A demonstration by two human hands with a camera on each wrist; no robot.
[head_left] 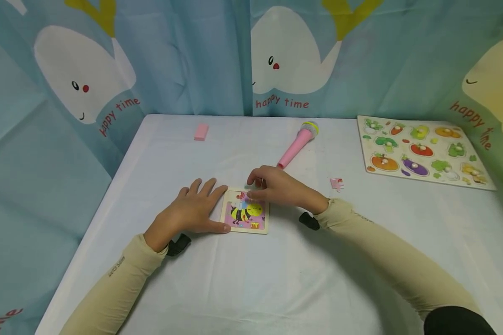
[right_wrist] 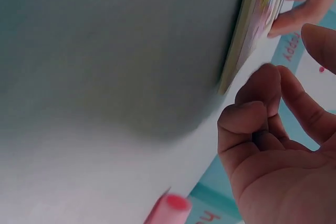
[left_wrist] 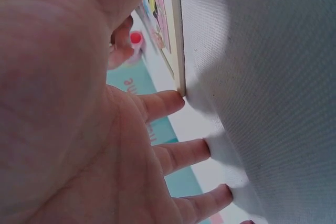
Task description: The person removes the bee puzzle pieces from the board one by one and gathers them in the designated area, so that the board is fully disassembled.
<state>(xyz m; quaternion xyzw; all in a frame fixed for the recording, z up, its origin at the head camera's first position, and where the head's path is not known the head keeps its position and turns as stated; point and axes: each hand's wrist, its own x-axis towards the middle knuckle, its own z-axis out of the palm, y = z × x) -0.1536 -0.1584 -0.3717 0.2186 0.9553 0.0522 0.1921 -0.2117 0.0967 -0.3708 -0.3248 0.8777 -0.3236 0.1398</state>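
Left hand [head_left: 197,211]: fingers spread, gripping nothing, thumb and forefinger touching left side of bee puzzle board [head_left: 238,216], centre of frame. Right hand [head_left: 278,186]: nothing visibly gripped, fingers loosely bent, at board's upper-right corner; board lies down-left of it, squarish, no long axis. Microphone [head_left: 295,148] just above right hand; white bench [head_left: 243,279] stretches below.

I see the left hand [left_wrist: 100,124] beside the thin board [left_wrist: 173,30], one fingertip [left_wrist: 175,100] touching its pale corner. The other straight fingers spread past that corner, near the white surface [left_wrist: 268,77]. Beyond the board I make out part of the right hand [left_wrist: 124,43], a blurred pink thing with a round red end [left_wrist: 136,37], and blue-green cloth [left_wrist: 140,77] with red lettering.
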